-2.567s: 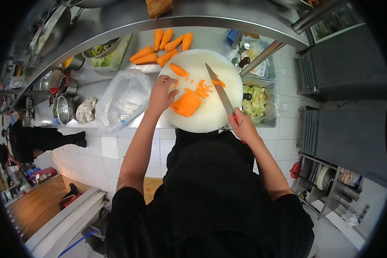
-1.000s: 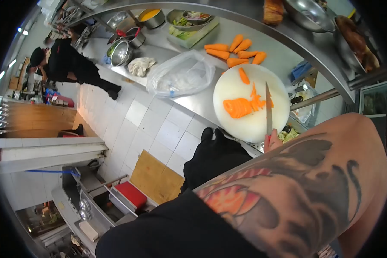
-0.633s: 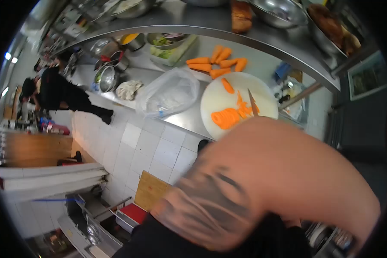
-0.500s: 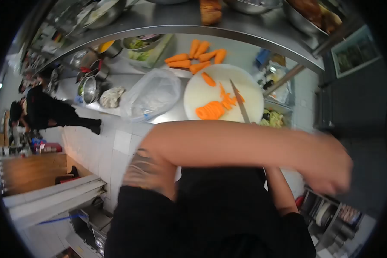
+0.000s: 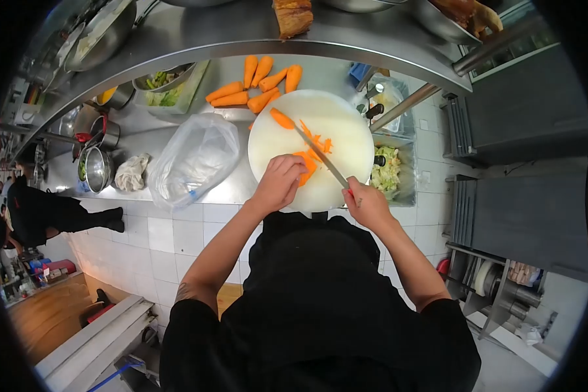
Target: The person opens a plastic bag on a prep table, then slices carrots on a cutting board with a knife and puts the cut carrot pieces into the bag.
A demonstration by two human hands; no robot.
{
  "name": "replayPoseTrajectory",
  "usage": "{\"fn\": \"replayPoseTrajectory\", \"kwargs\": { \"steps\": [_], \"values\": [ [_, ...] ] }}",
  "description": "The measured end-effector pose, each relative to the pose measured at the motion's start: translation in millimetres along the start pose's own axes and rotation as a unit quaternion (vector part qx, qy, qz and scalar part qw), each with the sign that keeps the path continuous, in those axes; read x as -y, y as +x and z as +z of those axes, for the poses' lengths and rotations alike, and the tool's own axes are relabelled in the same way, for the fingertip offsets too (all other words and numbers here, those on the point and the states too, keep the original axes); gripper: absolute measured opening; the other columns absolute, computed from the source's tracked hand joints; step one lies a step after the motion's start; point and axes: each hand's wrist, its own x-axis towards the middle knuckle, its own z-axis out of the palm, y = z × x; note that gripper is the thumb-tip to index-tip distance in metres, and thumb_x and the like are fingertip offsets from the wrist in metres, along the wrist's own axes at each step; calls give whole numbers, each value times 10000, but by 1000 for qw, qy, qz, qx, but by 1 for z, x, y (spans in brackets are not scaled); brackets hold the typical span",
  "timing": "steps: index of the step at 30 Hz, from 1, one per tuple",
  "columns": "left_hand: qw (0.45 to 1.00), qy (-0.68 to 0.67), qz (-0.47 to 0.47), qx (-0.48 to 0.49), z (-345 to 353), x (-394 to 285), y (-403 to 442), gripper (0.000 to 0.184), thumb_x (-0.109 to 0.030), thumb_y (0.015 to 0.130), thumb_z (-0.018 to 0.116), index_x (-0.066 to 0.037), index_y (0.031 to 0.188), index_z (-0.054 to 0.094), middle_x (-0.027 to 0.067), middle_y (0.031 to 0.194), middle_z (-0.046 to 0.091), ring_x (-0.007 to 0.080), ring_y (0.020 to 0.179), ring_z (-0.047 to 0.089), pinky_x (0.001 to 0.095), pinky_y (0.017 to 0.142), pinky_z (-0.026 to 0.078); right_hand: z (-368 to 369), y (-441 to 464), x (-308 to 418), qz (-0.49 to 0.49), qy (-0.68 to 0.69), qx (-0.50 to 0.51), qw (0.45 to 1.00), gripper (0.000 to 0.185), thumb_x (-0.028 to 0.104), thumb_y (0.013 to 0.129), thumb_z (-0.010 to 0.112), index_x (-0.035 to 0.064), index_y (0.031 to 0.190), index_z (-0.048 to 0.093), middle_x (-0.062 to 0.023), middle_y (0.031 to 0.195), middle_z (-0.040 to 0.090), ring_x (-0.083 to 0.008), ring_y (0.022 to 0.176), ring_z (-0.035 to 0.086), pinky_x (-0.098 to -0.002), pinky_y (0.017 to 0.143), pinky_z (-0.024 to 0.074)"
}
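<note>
My left hand (image 5: pixel 279 183) rests on the round white cutting board (image 5: pixel 268 140), its curled fingers pressed against a stack of carrot slices (image 5: pixel 308 168). Closed around the handle of a kitchen knife (image 5: pixel 326 161) is my right hand (image 5: pixel 368 204), at the board's near right edge. The blade slants up and left across the board, past the slices. Thin carrot strips (image 5: pixel 317 138) lie around the blade. A carrot piece (image 5: pixel 281 118) sits at the board's upper left, near the knife tip.
Several whole carrots (image 5: pixel 228 98) lie behind the board. A clear plastic bag (image 5: pixel 199 157) and a crumpled cloth (image 5: pixel 131 173) are to its left. A tub of chopped greens (image 5: pixel 387 173) stands at right. A metal shelf (image 5: pixel 228 49) overhangs the counter. Another person (image 5: pixel 46 212) stands far left.
My left arm, stretched across my body to the right before, has swung back, and its hand is now on the carrot slices. My right hand, hidden earlier, now shows on the knife.
</note>
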Motion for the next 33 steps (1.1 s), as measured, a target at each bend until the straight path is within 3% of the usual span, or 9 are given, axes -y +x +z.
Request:
{"fn": "replayPoseTrajectory", "kwargs": {
  "steps": [11,14,16,21,28,30,33],
  "values": [
    [999,13,-36,35,12,7,-1,372,56,851,649,-54,1206,638,101,1310,627,336,1249,579,443,1094,453,14,9,2,-2,-47,66,997,186,198,1072,590,34,1110,511,-214,827,732,-452,770,732,-572,681,573],
    [999,0,-33,38,13,8,-2,398,78,857,628,-45,1235,636,135,1339,617,377,1245,567,469,1099,448,13,10,3,-11,-44,65,997,175,185,1073,581,28,1104,509,-216,807,722,-455,755,728,-577,673,570],
    [998,26,-25,50,12,10,-1,385,42,864,657,-62,1234,633,104,1350,616,335,1285,565,442,1111,449,3,9,6,-33,-46,55,997,168,176,1073,577,24,1097,509,-219,797,716,-458,748,725,-578,667,567],
    [998,40,-17,55,13,14,-2,380,32,875,661,-65,1241,634,108,1373,606,336,1306,557,444,1125,441,-33,-14,22,-22,-73,89,993,150,157,1062,562,13,1062,521,-235,790,705,-465,753,723,-565,659,567],
    [997,44,-16,59,15,14,-4,398,38,890,648,-67,1274,625,125,1388,600,362,1326,552,464,1141,429,8,13,9,-16,-35,81,996,159,166,1082,557,18,1103,502,-242,813,717,-491,795,705,-594,698,535],
    [997,36,-20,68,12,12,-3,399,36,891,647,-66,1276,625,125,1387,601,361,1327,552,464,1140,429,-7,12,19,-3,-42,96,994,156,98,1010,546,10,1139,529,-249,817,719,-482,793,726,-588,708,560],
    [997,32,-17,74,11,13,-2,399,36,890,641,-64,1277,625,127,1387,602,360,1329,552,462,1138,429,-2,6,16,11,-45,112,993,150,100,1009,545,15,1129,517,-247,814,720,-482,797,729,-586,710,562]
  ]
}}
